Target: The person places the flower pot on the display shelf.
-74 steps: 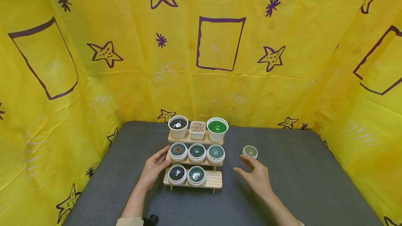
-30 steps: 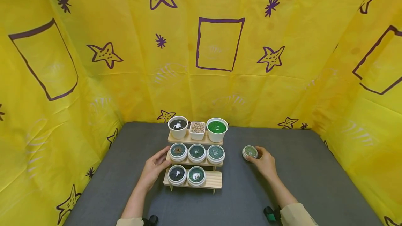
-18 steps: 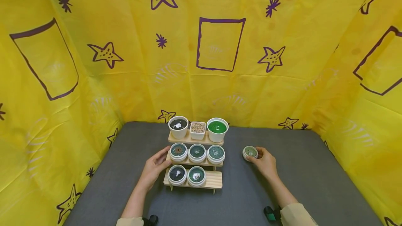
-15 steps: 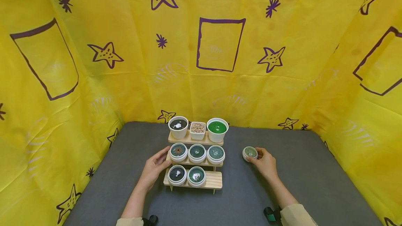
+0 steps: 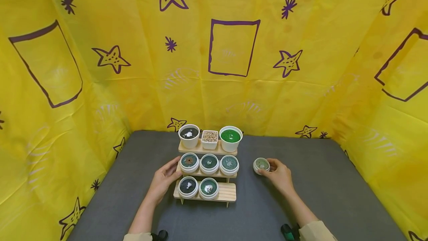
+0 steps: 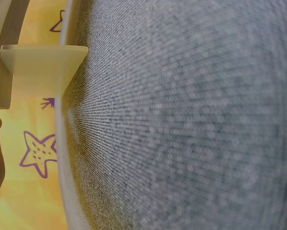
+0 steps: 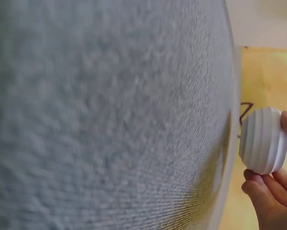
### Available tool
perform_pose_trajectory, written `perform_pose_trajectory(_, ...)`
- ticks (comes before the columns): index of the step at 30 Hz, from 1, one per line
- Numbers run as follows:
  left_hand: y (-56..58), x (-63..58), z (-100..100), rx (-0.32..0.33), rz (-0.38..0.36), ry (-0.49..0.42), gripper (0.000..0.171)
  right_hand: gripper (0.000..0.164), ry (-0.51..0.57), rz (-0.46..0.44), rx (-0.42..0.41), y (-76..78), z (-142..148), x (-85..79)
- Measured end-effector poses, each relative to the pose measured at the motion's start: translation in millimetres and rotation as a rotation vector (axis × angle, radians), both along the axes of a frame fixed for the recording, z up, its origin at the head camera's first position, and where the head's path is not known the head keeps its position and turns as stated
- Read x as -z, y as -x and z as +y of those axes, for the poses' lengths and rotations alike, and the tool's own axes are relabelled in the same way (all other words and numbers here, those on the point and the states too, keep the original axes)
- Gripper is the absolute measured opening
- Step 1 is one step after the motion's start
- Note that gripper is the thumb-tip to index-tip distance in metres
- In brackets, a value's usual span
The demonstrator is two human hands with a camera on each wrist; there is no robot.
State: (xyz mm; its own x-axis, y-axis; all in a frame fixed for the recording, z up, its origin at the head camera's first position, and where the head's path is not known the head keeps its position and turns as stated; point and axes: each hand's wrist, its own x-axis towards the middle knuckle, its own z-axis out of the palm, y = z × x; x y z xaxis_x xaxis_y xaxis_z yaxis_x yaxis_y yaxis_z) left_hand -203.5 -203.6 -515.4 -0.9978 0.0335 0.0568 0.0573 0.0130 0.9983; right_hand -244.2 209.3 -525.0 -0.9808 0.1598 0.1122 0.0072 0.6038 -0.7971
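Observation:
In the head view my right hand (image 5: pixel 280 177) pinches a small white ribbed pot (image 5: pixel 261 166) with a pale green filling, thumb on one side and fingers on the other. The right wrist view shows the pot (image 7: pixel 263 139) lifted off the grey table. My left hand (image 5: pixel 164 181) grips the left end of the middle shelf of a three-step wooden stand (image 5: pixel 227 192). Similar pots fill the middle shelf, among them a teal one (image 5: pixel 229 163) at its right end. On the lowest shelf sit a dark pot (image 5: pixel 188 186) and a green-and-white pot (image 5: pixel 208 187), with bare wood to their right.
The top shelf bears a dark-filled cup (image 5: pixel 189 136), a square cup of beige granules (image 5: pixel 209 139) and a bright green cup (image 5: pixel 230 137). The grey table (image 5: pixel 321 189) extends around the stand. Yellow cloth (image 5: pixel 147 96) with purple drawings rises behind and at both sides.
My right hand first reached over the pot, then took it between thumb and fingers. Now the pot has come up and shifted left, towards the stand. My left hand stays put.

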Motion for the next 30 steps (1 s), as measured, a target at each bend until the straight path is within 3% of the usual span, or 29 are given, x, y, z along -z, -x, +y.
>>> perform_pose_trajectory(30,0.6,0.7,2,0.014,0.033,0.001,0.06,0.053,0.056,0.055,-0.217,-61.9,-45,-37.6)
